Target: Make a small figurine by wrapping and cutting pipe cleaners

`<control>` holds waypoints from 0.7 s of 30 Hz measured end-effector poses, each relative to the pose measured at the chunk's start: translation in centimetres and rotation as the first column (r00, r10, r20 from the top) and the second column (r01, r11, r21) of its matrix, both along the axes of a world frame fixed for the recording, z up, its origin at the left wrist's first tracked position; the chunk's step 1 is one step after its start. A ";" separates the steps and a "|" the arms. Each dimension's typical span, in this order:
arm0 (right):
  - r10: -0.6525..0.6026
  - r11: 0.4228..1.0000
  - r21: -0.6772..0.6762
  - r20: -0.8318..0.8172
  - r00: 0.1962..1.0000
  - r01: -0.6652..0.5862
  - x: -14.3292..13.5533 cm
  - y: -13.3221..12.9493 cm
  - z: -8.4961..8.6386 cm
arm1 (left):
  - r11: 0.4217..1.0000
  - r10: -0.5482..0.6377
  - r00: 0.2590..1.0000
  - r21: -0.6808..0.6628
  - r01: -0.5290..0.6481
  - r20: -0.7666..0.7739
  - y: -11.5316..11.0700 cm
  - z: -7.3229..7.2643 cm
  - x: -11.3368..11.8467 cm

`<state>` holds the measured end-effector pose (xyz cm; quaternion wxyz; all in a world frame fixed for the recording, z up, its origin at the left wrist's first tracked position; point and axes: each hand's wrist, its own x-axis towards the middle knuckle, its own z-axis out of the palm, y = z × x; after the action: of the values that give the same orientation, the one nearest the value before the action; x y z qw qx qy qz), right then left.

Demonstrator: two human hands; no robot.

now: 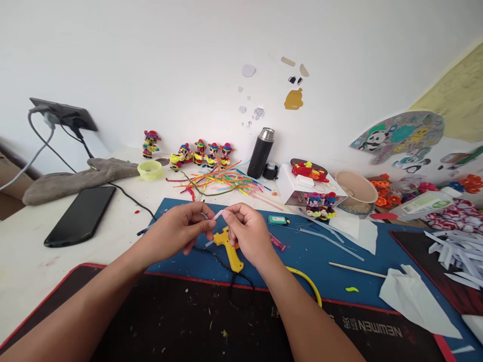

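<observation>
"Two bare hands are raised over the blue mat (302,256), correct? Record the pose."

"Correct. The left hand (184,227) comes in on a forearm from the lower left; the right hand (249,232) comes in from the lower right. Both tilt inward, and their fingertips nearly meet."

"Finger condition, left?"

"Thumb and index finger are closed in a pinch on one end of a narrow pale strip (218,215). The remaining fingers are loosely bent, with slight gaps between them."

"And right?"

"Thumb and index finger are pinched at the strip's other end. The other fingers curl beneath, partly hidden by the hand. Neither hand is clenched into a fist."

"Location of the strip?"

"Between the two sets of fingertips, held above the mat and slanting up toward the right hand. Its material cannot be determined."

"Items nearby?"

"One yellow glue gun (232,254) lies on the mat just below the hands, partly covered by them in this view. A pink item (277,242) lies to the right of the right hand. Beyond the mat, a pile of coloured fuzzy stems (222,182) is spread on the white table (33,271)."

"Further out?"

"A black phone (80,216) lies left of the left hand. A dark bottle (261,153) stands behind the stems, near the wall."
</observation>
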<state>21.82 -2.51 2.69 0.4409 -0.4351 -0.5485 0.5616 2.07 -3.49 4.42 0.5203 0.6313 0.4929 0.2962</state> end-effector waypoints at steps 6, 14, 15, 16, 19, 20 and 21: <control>-0.001 1.000 0.005 0.020 1.000 0.001 0.0 -0.2 0.2 | 0.962 -0.014 0.969 -0.260 0.080 0.246 -0.4 0.3 0.4; -0.006 1.000 0.012 -0.040 0.999 0.007 0.2 0.0 0.1 | 0.998 -0.017 0.993 0.058 0.010 0.119 0.1 -0.2 0.7; -0.006 1.000 0.007 -0.040 0.999 0.006 0.2 0.1 0.1 | 0.994 0.003 0.995 0.108 -0.014 0.102 0.2 -0.2 0.7; -0.004 1.000 0.001 -0.036 0.999 0.004 0.2 0.1 0.1 | 0.989 0.019 0.996 0.142 -0.031 0.084 0.2 -0.3 0.6; 0.016 1.000 -0.018 -0.002 1.000 -0.016 0.1 -0.1 0.1 | 0.983 0.050 0.998 0.177 -0.055 0.030 0.3 -0.5 0.4; 0.022 1.000 -0.021 0.011 1.000 -0.022 0.0 -0.2 0.1 | 0.982 0.059 0.998 0.179 -0.061 0.017 0.3 -0.6 0.4; 0.029 0.999 -0.022 0.022 0.999 -0.028 0.0 -0.2 0.2 | 0.981 0.070 0.998 0.181 -0.069 0.003 0.4 -0.7 0.3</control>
<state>21.79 -2.72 2.85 0.4220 -0.4383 -0.5536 0.5687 2.38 -3.14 3.76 0.4494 0.6588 0.4865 0.3568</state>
